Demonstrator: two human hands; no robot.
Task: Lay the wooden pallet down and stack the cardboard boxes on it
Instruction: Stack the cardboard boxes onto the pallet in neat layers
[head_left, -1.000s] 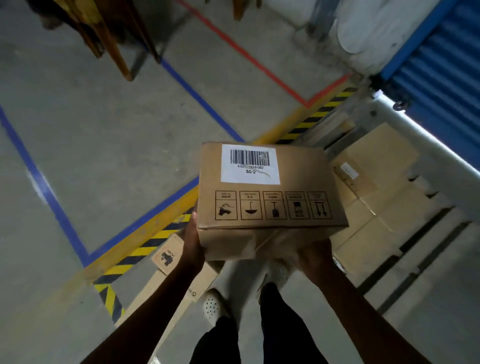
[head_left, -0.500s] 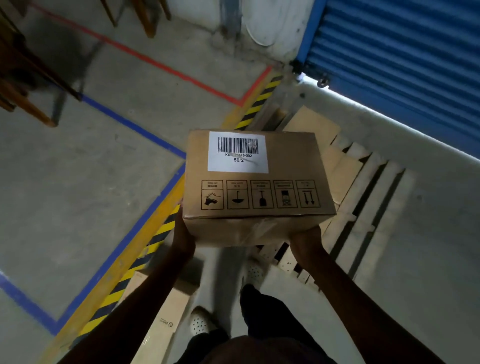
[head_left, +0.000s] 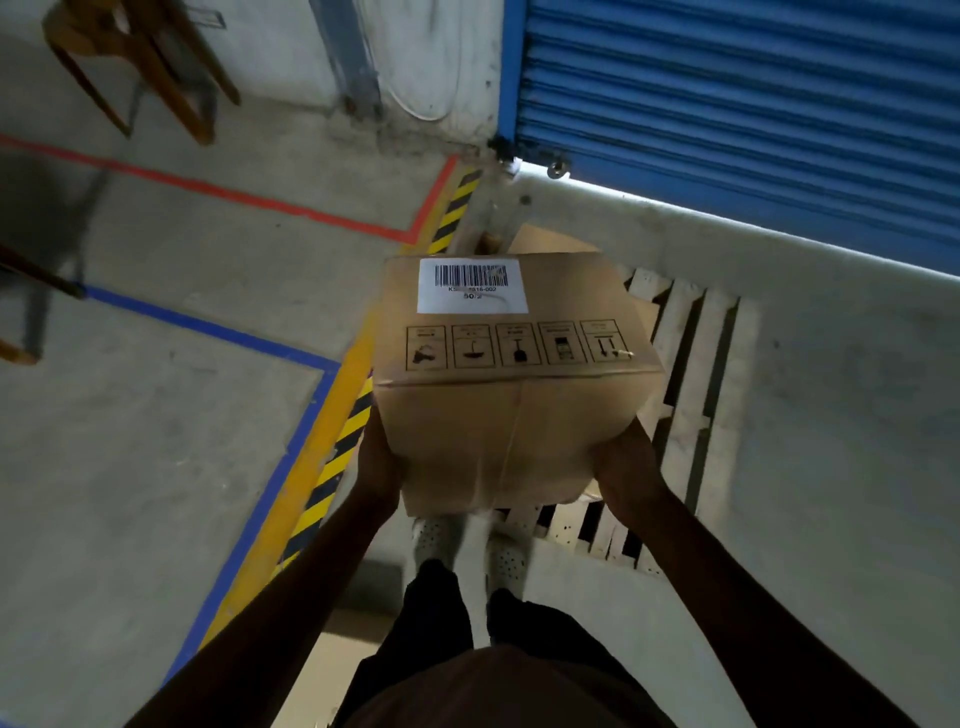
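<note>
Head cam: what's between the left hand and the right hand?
Only the cardboard box. The left hand holds one lower side and the right hand holds the other. The head view shows it.

Single head-worn view, aimed forward and steeply down from above and behind the left grip (head_left: 381, 457) and right grip (head_left: 623, 462); close on the cardboard box (head_left: 514, 415) between them, pallet (head_left: 735, 374) just beyond.
</note>
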